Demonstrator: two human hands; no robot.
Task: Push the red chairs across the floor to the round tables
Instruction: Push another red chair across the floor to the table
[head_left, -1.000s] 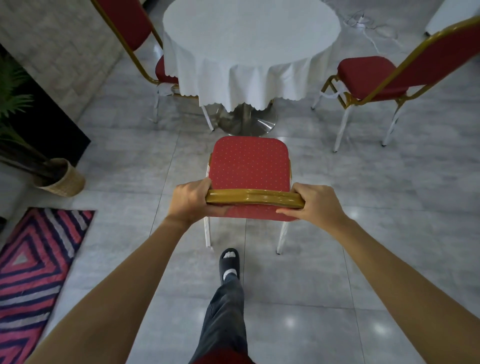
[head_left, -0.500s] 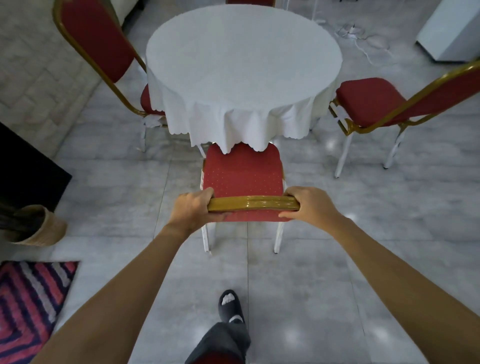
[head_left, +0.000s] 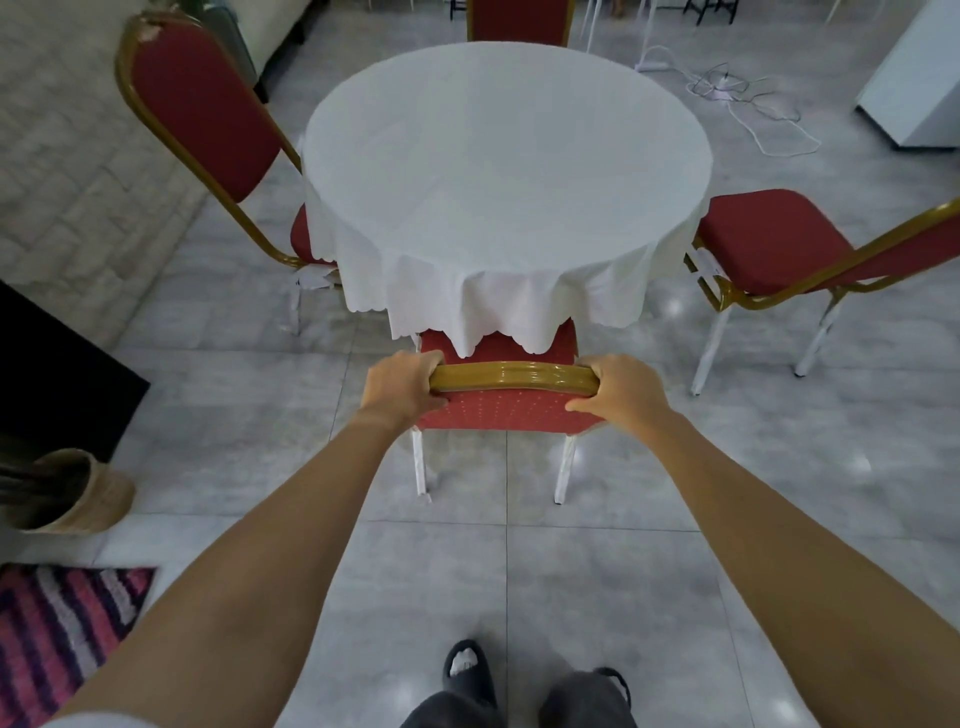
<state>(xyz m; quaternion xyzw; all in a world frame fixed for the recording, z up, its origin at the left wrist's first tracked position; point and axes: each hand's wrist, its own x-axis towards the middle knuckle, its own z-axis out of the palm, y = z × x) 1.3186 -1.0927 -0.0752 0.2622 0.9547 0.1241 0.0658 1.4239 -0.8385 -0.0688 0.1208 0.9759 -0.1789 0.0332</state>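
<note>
A red chair (head_left: 506, 413) with a gold frame and white legs stands right in front of me, most of its seat hidden under the hanging white cloth of the round table (head_left: 506, 171). My left hand (head_left: 402, 387) grips the left end of the chair's gold top rail. My right hand (head_left: 615, 387) grips the right end. Both arms are stretched forward.
Three more red chairs stand around the table: one at the left (head_left: 208, 119), one at the right (head_left: 779, 244), one at the far side (head_left: 519, 21). A woven basket (head_left: 83, 493) and a striped rug (head_left: 57, 629) lie at the left. Loose white cables (head_left: 748, 98) lie beyond the table.
The chair has slid forward until its seat went under the tablecloth. I stepped after it, and both feet now show side by side at the bottom.
</note>
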